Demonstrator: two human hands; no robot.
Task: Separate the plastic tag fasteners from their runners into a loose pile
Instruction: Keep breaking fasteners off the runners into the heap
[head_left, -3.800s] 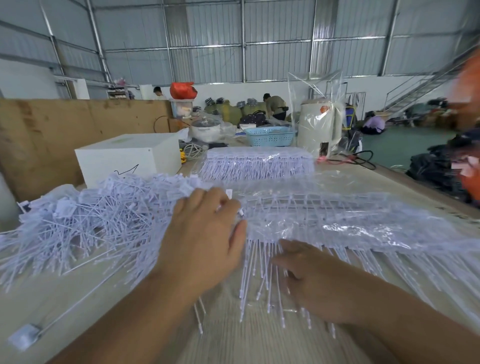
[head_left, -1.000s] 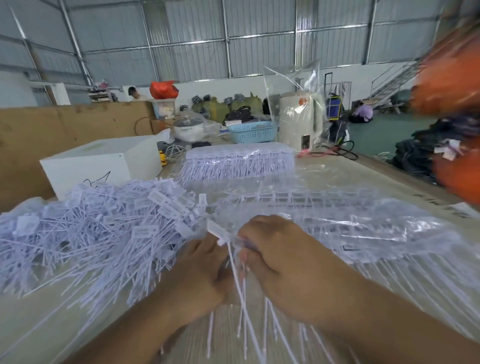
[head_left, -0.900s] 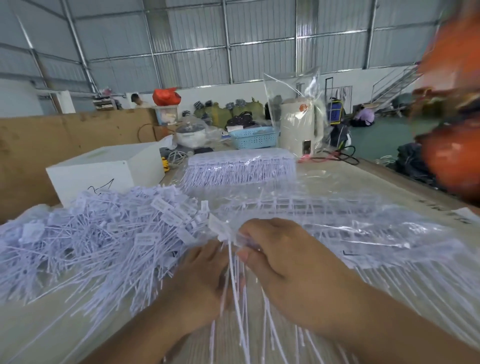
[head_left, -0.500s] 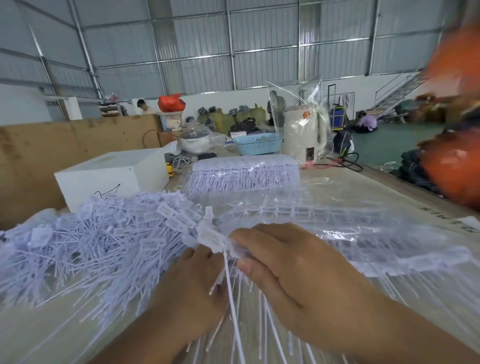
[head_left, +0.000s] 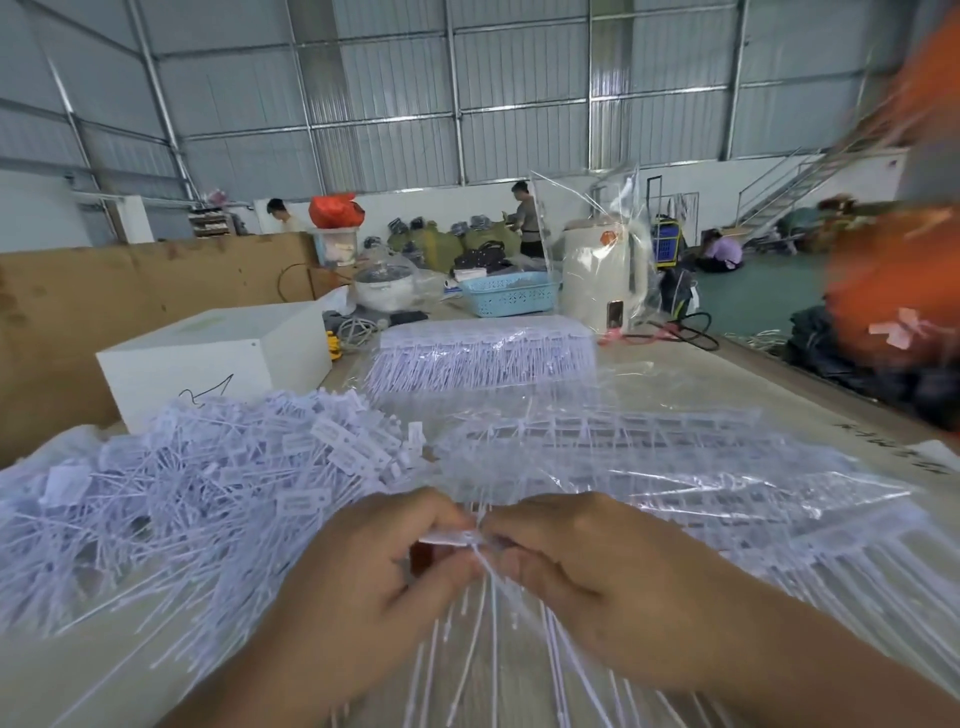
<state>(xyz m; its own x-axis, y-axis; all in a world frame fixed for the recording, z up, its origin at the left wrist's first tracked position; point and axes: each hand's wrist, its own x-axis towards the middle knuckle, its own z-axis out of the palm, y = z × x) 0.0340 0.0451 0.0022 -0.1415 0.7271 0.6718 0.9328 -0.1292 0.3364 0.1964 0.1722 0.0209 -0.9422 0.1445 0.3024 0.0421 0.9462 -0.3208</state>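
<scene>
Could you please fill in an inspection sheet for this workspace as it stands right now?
Surface: table, partly covered with clear plastic film.
Job's things: loose pile of separated fasteners at left; fasteners on runners at right; another bundle behind.
Clutter: white box, blue basket, bagged white appliance.
Hands: left hand and right hand pinch one fastener strip between them.
Cables: black cable by the appliance.
Surroundings: metal-walled hall, people working behind.
</scene>
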